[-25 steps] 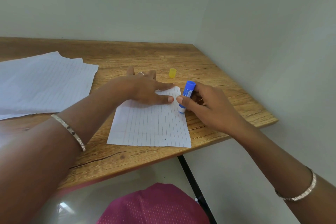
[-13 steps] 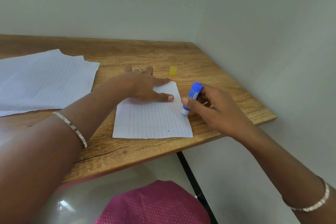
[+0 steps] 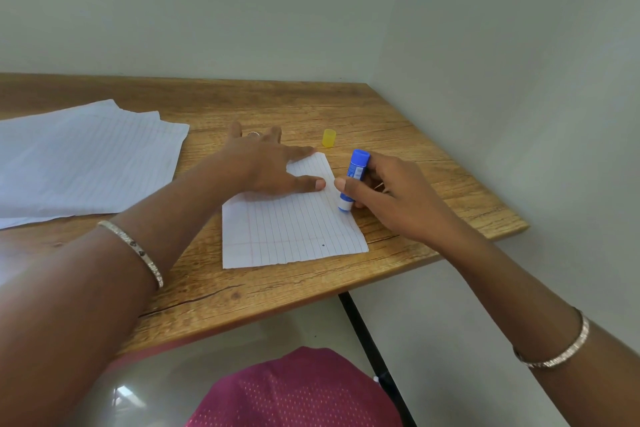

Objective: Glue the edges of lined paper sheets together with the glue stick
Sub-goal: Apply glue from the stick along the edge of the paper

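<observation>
Glue stick (image 3: 353, 180) in the right hand (image 3: 391, 196), fingers wrapped round its blue barrel, white tip pressed down on the right edge of the small lined sheet (image 3: 291, 229). Her left hand (image 3: 266, 163) lies spread flat, holding nothing, pinning the sheet's far end to the wooden table (image 3: 398, 135). The sheet's near edge sits close to the table's front edge, with bare wood on both sides. A yellow cap (image 3: 329, 138) stands just beyond the sheet. More lined sheets (image 3: 79, 159) lie well apart to the left.
</observation>
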`<state>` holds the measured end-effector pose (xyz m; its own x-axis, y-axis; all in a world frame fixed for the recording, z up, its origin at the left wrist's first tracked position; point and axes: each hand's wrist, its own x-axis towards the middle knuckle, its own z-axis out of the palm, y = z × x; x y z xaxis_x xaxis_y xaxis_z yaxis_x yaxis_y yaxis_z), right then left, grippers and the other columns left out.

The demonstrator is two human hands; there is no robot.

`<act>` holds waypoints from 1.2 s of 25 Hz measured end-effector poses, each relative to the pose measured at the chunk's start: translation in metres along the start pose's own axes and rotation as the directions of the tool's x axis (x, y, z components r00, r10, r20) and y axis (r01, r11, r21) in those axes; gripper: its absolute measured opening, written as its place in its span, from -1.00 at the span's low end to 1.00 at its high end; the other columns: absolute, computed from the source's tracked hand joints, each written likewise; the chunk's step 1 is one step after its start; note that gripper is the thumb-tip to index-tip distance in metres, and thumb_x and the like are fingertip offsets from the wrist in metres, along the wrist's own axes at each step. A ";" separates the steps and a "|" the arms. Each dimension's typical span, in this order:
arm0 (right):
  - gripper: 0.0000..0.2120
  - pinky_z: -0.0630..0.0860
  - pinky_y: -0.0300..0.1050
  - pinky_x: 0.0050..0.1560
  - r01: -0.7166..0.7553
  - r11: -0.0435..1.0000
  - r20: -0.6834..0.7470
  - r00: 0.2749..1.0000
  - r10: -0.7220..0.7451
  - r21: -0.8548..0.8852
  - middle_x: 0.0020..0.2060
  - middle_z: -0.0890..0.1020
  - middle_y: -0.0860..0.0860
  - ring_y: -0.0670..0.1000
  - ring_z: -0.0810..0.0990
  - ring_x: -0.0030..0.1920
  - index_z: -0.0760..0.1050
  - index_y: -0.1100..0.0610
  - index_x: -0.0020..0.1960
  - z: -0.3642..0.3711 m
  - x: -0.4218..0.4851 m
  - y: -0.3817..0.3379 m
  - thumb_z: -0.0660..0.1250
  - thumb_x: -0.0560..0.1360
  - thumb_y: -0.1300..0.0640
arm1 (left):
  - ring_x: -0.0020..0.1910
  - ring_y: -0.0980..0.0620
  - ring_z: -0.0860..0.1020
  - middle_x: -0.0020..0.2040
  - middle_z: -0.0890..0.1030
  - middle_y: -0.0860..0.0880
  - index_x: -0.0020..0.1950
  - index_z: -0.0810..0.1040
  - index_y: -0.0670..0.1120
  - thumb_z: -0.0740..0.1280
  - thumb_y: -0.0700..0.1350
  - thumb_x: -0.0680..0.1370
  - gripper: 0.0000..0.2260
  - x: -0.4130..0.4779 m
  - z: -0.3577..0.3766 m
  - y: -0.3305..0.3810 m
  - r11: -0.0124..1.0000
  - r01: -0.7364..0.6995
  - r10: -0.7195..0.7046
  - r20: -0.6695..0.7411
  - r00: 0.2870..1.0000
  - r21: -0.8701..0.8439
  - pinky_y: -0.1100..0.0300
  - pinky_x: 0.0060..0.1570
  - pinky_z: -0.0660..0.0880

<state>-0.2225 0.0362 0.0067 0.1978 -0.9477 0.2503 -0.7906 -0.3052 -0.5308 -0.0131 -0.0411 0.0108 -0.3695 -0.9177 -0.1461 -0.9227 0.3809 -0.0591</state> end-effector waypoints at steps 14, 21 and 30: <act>-0.72 0.60 0.12 -0.10 -0.008 0.999 -0.033 0.999 0.009 0.054 -0.22 0.68 0.07 0.08 0.67 -0.18 0.55 0.06 -0.09 -0.005 -0.012 0.000 0.35 0.58 -0.15 | 0.46 -0.24 0.32 0.48 0.31 -0.15 0.54 0.04 0.37 -0.17 0.60 0.25 -0.14 0.000 0.002 -0.003 1.000 0.013 -0.014 -0.036 0.999 -0.016 -0.32 0.43 0.02; -0.75 0.48 -0.14 -0.24 0.011 1.000 -0.045 0.999 -0.011 -0.009 -0.25 0.67 0.06 0.04 0.63 -0.23 0.53 0.05 -0.09 0.009 0.015 0.000 0.33 0.60 -0.13 | 0.46 -0.23 0.33 0.50 0.29 -0.15 0.56 0.02 0.34 -0.17 0.59 0.29 -0.15 0.000 0.002 -0.002 0.998 0.043 -0.041 -0.042 0.998 0.037 -0.28 0.42 0.06; -0.74 0.48 -0.20 -0.19 0.017 1.000 0.005 1.000 -0.017 -0.019 -0.29 0.63 0.01 -0.03 0.59 -0.24 0.55 0.07 -0.13 -0.004 -0.028 -0.003 0.35 0.59 -0.11 | 0.46 -0.25 0.32 0.51 0.28 -0.15 0.56 0.03 0.35 -0.19 0.58 0.25 -0.12 -0.001 0.003 -0.004 0.999 0.046 -0.046 -0.046 0.998 0.012 -0.29 0.42 0.04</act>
<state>-0.2285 0.0642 0.0045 0.2144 -0.9428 0.2554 -0.7980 -0.3198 -0.5107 -0.0090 -0.0415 0.0085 -0.3316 -0.9384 -0.0974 -0.9375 0.3393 -0.0773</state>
